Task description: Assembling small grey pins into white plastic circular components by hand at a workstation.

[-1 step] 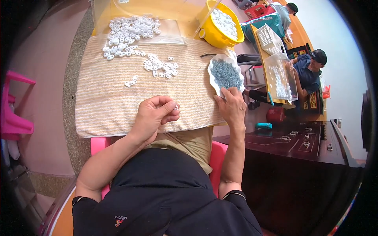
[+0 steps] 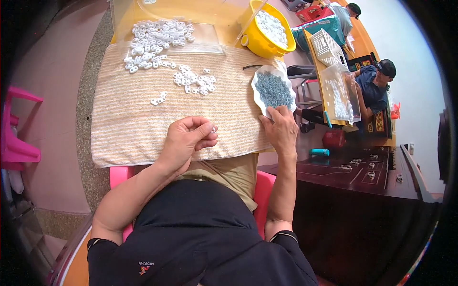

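My left hand [image 2: 188, 140] is closed in a pinch over the cloth's near edge. Between its thumb and forefinger is a small white plastic piece [image 2: 214, 129], mostly covered by the fingers. My right hand [image 2: 282, 129] reaches over the near rim of a white wavy-edged dish [image 2: 256, 97]. Its bent fingertips touch the heap of tiny blue-grey parts [image 2: 273, 90] inside; what they grip is too small to make out. Beyond my left hand lie a few white two-holed pieces [image 2: 159, 98], with a larger cluster of white pieces [image 2: 194, 81] farther off.
A striped towel [image 2: 129, 119] covers the table. At the back stand a clear plastic box [image 2: 210, 38] with many white pieces [image 2: 160, 35] and a yellow bucket [image 2: 260, 45] of white parts. Two people work at tables on the right. A pink stool [image 2: 21, 138] stands left.
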The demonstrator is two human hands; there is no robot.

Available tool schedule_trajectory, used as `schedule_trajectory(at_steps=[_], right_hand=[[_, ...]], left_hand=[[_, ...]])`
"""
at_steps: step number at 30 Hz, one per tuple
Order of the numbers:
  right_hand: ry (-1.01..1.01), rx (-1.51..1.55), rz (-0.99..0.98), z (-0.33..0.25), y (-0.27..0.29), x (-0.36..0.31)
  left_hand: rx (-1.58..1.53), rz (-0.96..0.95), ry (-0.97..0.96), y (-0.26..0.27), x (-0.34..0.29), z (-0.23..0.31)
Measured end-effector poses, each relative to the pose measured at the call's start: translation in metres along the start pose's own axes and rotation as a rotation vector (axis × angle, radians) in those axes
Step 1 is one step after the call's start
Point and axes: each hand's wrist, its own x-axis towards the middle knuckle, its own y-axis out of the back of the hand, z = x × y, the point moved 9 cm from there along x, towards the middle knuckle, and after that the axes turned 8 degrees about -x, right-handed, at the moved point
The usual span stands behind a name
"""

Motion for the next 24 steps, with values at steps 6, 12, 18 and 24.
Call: schedule_trajectory(at_steps=[6,12,18,24], right_hand=[[0.014,0.006,0.032,-0.0026,0.0008,-0.0019],[0.025,0.076,0.067,0.0024,0.0005,-0.0021],[-0.012,0.086,0.013,0.0051,-0.0025,-0.0007],[0.002,0.089,0.024,0.0053,-0.002,-0.0013]], left_hand=[[0.009,0.004,0.0,0.0002,-0.0005,-0.0008],[0.009,0.011,0.001,0.0003,-0.0006,-0.0019],[0.01,0.022,0.002,0.0013,-0.0008,-0.0031],[0.009,0.018,0.003,0.0012,-0.0008,-0.0041]])
